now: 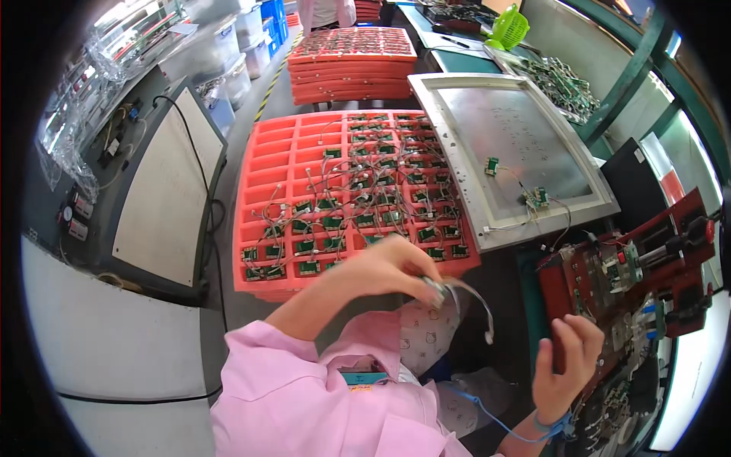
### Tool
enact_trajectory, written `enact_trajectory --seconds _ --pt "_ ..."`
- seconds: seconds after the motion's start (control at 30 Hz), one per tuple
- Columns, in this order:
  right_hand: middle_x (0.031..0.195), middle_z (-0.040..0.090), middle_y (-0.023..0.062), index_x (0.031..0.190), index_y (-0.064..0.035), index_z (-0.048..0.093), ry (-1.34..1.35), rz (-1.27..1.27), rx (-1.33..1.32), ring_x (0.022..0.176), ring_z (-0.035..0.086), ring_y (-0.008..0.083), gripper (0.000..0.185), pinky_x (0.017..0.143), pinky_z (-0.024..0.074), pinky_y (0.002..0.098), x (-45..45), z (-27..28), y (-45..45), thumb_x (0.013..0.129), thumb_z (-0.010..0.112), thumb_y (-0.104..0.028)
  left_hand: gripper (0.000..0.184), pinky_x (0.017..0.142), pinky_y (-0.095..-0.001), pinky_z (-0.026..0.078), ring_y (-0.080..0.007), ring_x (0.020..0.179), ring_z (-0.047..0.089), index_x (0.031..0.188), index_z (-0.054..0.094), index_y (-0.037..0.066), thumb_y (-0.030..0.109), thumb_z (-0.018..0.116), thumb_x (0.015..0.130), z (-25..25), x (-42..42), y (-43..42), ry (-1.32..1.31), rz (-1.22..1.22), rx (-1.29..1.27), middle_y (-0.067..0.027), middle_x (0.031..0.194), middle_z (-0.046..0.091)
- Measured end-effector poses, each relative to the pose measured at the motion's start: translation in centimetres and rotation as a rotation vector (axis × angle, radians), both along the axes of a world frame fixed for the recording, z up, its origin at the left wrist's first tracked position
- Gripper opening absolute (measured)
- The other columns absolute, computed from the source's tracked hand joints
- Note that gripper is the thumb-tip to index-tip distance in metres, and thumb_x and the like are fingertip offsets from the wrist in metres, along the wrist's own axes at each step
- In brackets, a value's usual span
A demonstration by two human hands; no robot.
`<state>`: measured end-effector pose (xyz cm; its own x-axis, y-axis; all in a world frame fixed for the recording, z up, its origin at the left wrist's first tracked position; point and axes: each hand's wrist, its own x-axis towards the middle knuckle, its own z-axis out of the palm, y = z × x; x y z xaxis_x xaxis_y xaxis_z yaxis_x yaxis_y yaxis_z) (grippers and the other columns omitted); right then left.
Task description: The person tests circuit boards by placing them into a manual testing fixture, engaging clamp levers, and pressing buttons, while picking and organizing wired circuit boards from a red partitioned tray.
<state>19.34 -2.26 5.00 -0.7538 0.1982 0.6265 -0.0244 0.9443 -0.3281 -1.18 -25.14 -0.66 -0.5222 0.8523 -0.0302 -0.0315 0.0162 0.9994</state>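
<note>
So your left hand (396,265) had a narrow grip on a small board (435,292), thumb and fingertips pinched around it; it was up above your lap, just off the near edge of the red tray (266,164), and I'd guess you pinched it like that so the cable (478,298) could hang free instead of bunching up under your palm; the cable curved away toward your other side, with a pale connector (489,337) dangling at its end.

Your right hand (567,367) was fairly wide, fingers a bit curled, thumb apart, nothing I could see in it; it was near the red fixture (560,301), with a blue wrist strap (560,428) on, probably for static.

The tray had green boards sitting in its pockets, leads tangled over the dividers; my take is the pockets stopped the boards knocking together, though they clearly did nothing for the wires lol; the pale frame (474,204) lay at an angle right beside the tray, and a wired board (537,198) rested on it, likely for easy reach; behind all that was a stack of red trays (350,80), piled flat, I reckon to save floor space.
</note>
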Motion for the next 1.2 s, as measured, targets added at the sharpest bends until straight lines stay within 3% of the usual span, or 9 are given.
enact_trajectory --seconds 0.1,0.17,0.23,0.5,0.67,0.87,1.03,1.17,1.2 --pt "0.108 0.060 0.0073 0.101 -0.0048 0.067 -0.010 0.003 -0.075 0.089 0.054 0.0240 0.025 0.074 0.0454 0.0336 -0.3 -1.3 2.4 0.078 0.064 0.001 0.017 0.069 -0.0221 0.052 -0.0150 0.075 0.066 0.094 0.073 -0.005 0.004 0.070 0.080 0.2 -1.2 -5.1 -0.066 0.406 0.087 -0.0117 0.088 0.074" --pt "0.110 0.060 0.0080 0.102 -0.0050 0.067 -0.021 0.001 -0.143 0.091 0.054 0.0238 0.024 0.075 0.0457 0.0331 -0.7 -2.4 3.5 0.079 0.063 0.001 0.017 0.081 -0.0237 0.052 -0.0158 0.087 0.066 0.097 0.073 -0.005 0.004 0.065 0.085 -0.5 -2.4 -9.0 0.061 0.600 0.073 -0.0102 0.096 0.072" --pt "0.110 0.060 0.0078 0.101 -0.0049 0.067 -0.035 0.023 -0.191 0.090 0.054 0.0234 0.023 0.075 0.0456 0.0326 -0.9 -3.2 3.2 0.079 0.062 0.001 0.019 0.083 -0.0228 0.049 -0.0140 0.090 0.064 0.101 0.072 -0.003 0.005 0.061 0.087 -1.2 -3.0 -13.1 0.108 0.849 -0.002 -0.0085 0.099 0.071" --pt "0.105 0.062 0.0066 0.098 -0.0035 0.066 -0.109 0.103 -0.415 0.088 0.055 0.0208 0.019 0.073 0.0457 0.0297 -1.0 -4.8 2.3 0.081 0.061 0.001 0.022 0.070 -0.0220 0.048 -0.0113 0.076 0.060 0.103 0.070 -0.007 0.004 0.063 0.086 -8.8 -4.9 -27.7 0.152 1.283 -0.248 -0.0047 0.088 0.070" --pt "0.101 0.063 0.0064 0.097 -0.0022 0.066 -0.099 0.131 -0.452 0.085 0.055 0.0199 0.017 0.071 0.0459 0.0290 -0.5 -5.1 1.4 0.081 0.061 0.001 0.014 0.063 -0.0219 0.046 -0.0118 0.068 0.058 0.093 0.071 -0.006 -0.002 0.063 0.082 -12.2 -5.7 -28.6 0.386 1.227 -0.384 -0.0052 0.082 0.069" --pt "0.099 0.063 0.0068 0.096 -0.0015 0.066 -0.105 0.124 -0.487 0.083 0.055 0.0196 0.015 0.071 0.0461 0.0286 0.4 -5.3 1.1 0.081 0.061 0.002 0.016 0.062 -0.0235 0.047 -0.0141 0.067 0.059 0.089 0.072 -0.003 -0.007 0.064 0.076 -10.4 -5.6 -26.7 0.489 1.099 -0.690 -0.0057 0.081 0.070" --pt "0.097 0.063 0.0068 0.094 -0.0012 0.066 -0.114 0.131 -0.525 0.081 0.055 0.0193 0.014 0.070 0.0463 0.0281 0.5 -5.6 1.0 0.081 0.062 0.002 0.016 0.067 -0.0274 0.048 -0.0184 0.072 0.059 0.086 0.073 0.001 -0.005 0.067 0.072 -11.7 -6.6 -26.7 0.571 1.036 -0.701 -0.0058 0.082 0.067" --pt "0.096 0.063 0.0069 0.094 -0.0007 0.066 -0.157 0.144 -0.539 0.081 0.055 0.0190 0.014 0.070 0.0465 0.0282 0.6 -5.5 0.9 0.081 0.061 0.002 0.016 0.074 -0.0317 0.047 -0.0233 0.078 0.056 0.084 0.073 0.003 -0.003 0.071 0.069 -12.6 -7.0 -27.2 0.985 1.002 -0.796 -0.0064 0.083 0.061" --pt "0.096 0.063 0.0069 0.094 -0.0007 0.066 -0.149 0.137 -0.538 0.081 0.055 0.0190 0.014 0.070 0.0465 0.0282 0.7 -5.4 0.9 0.081 0.061 0.002 0.010 0.077 -0.0346 0.047 -0.0260 0.083 0.055 0.078 0.072 0.006 0.002 0.072 0.068 -12.6 -7.2 -27.3 0.935 0.984 -0.841 -0.0062 0.086 0.059"
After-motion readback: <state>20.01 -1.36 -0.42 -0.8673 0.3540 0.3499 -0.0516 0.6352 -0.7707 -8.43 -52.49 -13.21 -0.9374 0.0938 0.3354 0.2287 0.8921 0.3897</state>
